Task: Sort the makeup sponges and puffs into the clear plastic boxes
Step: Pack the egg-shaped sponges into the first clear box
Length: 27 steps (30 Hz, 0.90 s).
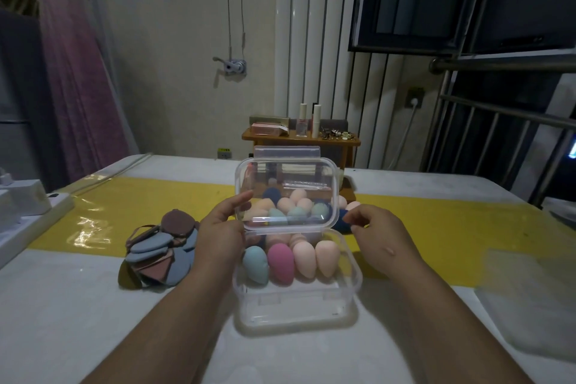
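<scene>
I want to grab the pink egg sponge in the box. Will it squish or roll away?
The pink sponge looks like soft foam, so it probably squishes and feels light. Its rounded shape could roll if loose, but packed between the teal sponge and peach sponge in the clear box, it likely stays put.

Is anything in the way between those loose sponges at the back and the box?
Yes: the box's raised lid stands between the loose sponges and the open box; the left hand holds its edge.
</scene>
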### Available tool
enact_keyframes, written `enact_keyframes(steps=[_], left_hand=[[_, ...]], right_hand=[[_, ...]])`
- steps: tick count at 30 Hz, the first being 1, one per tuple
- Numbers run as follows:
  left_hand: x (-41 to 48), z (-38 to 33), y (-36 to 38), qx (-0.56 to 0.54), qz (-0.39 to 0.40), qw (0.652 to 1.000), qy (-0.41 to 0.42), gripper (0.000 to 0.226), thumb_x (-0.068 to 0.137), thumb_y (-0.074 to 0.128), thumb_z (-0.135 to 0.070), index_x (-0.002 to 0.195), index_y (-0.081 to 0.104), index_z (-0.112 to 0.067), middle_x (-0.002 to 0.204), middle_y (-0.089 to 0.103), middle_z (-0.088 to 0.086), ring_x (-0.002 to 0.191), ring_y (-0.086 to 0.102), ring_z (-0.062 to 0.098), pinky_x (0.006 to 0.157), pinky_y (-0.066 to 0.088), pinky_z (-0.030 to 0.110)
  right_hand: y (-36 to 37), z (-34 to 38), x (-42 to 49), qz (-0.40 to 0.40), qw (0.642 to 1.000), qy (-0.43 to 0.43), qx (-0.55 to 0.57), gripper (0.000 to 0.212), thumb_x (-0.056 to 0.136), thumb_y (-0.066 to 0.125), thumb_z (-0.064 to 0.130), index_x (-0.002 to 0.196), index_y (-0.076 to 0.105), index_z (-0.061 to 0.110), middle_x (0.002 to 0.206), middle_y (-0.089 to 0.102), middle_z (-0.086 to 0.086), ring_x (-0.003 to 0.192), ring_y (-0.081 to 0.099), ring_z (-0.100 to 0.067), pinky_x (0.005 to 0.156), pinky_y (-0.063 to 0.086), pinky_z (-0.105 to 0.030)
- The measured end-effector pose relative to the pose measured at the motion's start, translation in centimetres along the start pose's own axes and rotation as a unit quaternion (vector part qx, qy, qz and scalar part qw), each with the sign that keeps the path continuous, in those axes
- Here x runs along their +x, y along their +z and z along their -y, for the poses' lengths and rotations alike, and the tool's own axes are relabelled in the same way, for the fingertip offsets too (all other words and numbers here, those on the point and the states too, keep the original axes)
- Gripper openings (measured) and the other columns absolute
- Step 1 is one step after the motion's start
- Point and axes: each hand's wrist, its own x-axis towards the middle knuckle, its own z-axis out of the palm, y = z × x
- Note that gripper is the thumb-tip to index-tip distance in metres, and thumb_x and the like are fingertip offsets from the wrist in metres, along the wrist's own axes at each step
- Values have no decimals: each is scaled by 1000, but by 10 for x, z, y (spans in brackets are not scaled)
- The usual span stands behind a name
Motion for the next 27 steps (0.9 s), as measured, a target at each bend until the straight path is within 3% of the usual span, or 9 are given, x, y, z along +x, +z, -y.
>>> enact_keyframes(steps=[5, 9, 11, 14, 17, 20, 22, 24, 27], left_hand=[[3, 3, -3, 15, -2, 1000, 8, 62, 76, 50, 26, 108, 71, -24, 118, 62, 4, 90, 62, 13, 86, 57, 43], [5, 5, -3, 20, -4, 1000, 8, 65, 74, 49, 26, 101, 71, -28, 113, 64, 0, 91, 63, 15, 87, 57, 45], [6, 6, -4, 21, -4, 1000, 8, 65, 73, 50, 27, 99, 71, -29, 112, 64, 0, 93, 63, 17, 89, 56, 47], [6, 6, -4, 18, -5, 1000, 7, 63, 74, 51, 26, 99, 71, -29, 112, 63, 0, 91, 62, 16, 86, 56, 45], [6, 6, -4, 22, -6, 1000, 8, 64, 74, 50, 27, 102, 71, -27, 112, 64, 0, 90, 62, 14, 83, 57, 42], [8, 8, -5, 30, -2, 999, 15, 63, 75, 55, 25, 98, 70, -31, 110, 64, -2, 88, 61, 10, 68, 55, 30], [9, 8, -5, 28, -1, 999, 16, 63, 75, 55, 25, 97, 70, -32, 111, 64, -1, 88, 62, 11, 66, 54, 29], [9, 9, -6, 30, -2, 999, 15, 63, 75, 55, 25, 97, 70, -32, 112, 64, -1, 88, 62, 11, 69, 55, 32], [9, 9, -5, 24, 0, 1000, 16, 62, 75, 55, 25, 99, 71, -31, 115, 64, 1, 89, 62, 12, 75, 57, 35]], right_hand=[[2, -4, 2, 5, 1000, 16, -18, 37, 98, 52, 6, 129, 61, 25, 131, 59, -1, 110, 56, -19, 88, 45, -27], [7, -12, 5, 51, 996, 1, -68, 62, 96, 51, 5, 150, 38, 31, 158, 34, 6, 142, 37, -20, 114, 34, -35], [11, -14, 6, 81, 993, 7, -89, 67, 97, 49, 7, 154, 27, 35, 162, 25, 9, 145, 31, -19, 116, 31, -34], [14, -17, 6, 121, 987, 8, -103, 71, 97, 51, 21, 155, 16, 44, 160, 27, 11, 142, 35, -19, 111, 36, -36], [17, -18, 4, 166, 981, -28, -91, 54, 93, 38, 42, 143, 25, 54, 154, 36, 10, 137, 41, -22, 112, 38, -43], [19, -19, 8, 129, 974, -16, -184, 64, 95, 47, 35, 151, 18, 46, 153, 36, 0, 128, 44, -30, 104, 41, -42], [17, -18, 9, 82, 970, -9, -227, 60, 94, 54, 33, 148, 30, 42, 140, 44, -3, 118, 46, -29, 97, 42, -39], [17, -17, 8, 54, 976, -5, -211, 40, 90, 60, 36, 129, 52, 39, 118, 49, -1, 106, 48, -26, 89, 45, -37], [15, -14, 5, 12, 983, 0, -185, 22, 83, 71, 35, 101, 58, 33, 103, 44, 3, 97, 47, -22, 79, 45, -32]])
